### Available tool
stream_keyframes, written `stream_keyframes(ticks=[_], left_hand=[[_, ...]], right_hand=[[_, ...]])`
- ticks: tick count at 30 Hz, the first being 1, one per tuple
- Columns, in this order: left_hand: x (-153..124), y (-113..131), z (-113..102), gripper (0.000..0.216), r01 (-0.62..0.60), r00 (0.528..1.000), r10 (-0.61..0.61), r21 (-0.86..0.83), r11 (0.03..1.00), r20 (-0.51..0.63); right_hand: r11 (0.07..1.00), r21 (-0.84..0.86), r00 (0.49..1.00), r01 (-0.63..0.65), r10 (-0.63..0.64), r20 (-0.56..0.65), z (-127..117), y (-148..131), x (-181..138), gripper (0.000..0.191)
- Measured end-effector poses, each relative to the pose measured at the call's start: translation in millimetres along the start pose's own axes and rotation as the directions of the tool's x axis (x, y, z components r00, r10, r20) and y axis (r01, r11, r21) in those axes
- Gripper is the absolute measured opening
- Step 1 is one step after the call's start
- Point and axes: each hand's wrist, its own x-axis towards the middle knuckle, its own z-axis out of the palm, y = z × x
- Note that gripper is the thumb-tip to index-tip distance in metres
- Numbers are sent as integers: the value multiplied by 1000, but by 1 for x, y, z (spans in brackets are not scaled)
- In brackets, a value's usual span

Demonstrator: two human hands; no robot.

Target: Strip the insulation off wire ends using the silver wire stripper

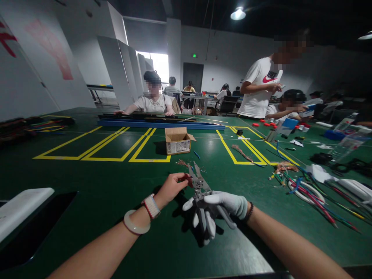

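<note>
In R hand (225, 199), gry metal pliers (199, 183) w/ jaws apart.

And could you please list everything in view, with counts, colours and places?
Table: one, green, foreground
Pliers: one, grey, front centre
Cardboard box: one, brown, beyond the pliers
Loose wires: many, mixed colours, right side
Copper strands: several bunches, coppery, middle and right
Tape outlines: several, yellow, across the table
Long strips: several, blue and black, far edge
Small pieces: several, red, far right
Bottles: two, clear, far right
Slab: one, white, left edge
People: several, mostly pale shirts, beyond the table
Ceiling lamps: two, white, overhead
Left hand: one, bare, at the pliers' jaws
Right hand: one, white-gloved, gripping the pliers
</note>
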Motion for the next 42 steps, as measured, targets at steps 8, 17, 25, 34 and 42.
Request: stream_keyframes(ticks=[8,17,25,34,42], left_hand=[[-2,5,-1,20,-9,999,7,64,998,35],[-3,12,0,22,-38,999,39,152,988,0],[-2,15,-6,24,-149,981,188,415,897,-53],[0,15,-20,18,-364,872,477,796,483,109],[2,21,-34,21,-437,795,549,872,221,259]], right_hand=[[998,-67,998,14,-18,-59,1,-4,-2,55],[993,-95,982,66,-81,-169,10,-8,-5,52],[997,-56,973,50,-61,-225,16,-16,-9,51],[994,91,994,56,-46,-102,12,-8,-5,49],[993,113,995,17,-6,-103,9,-17,-12,45]])
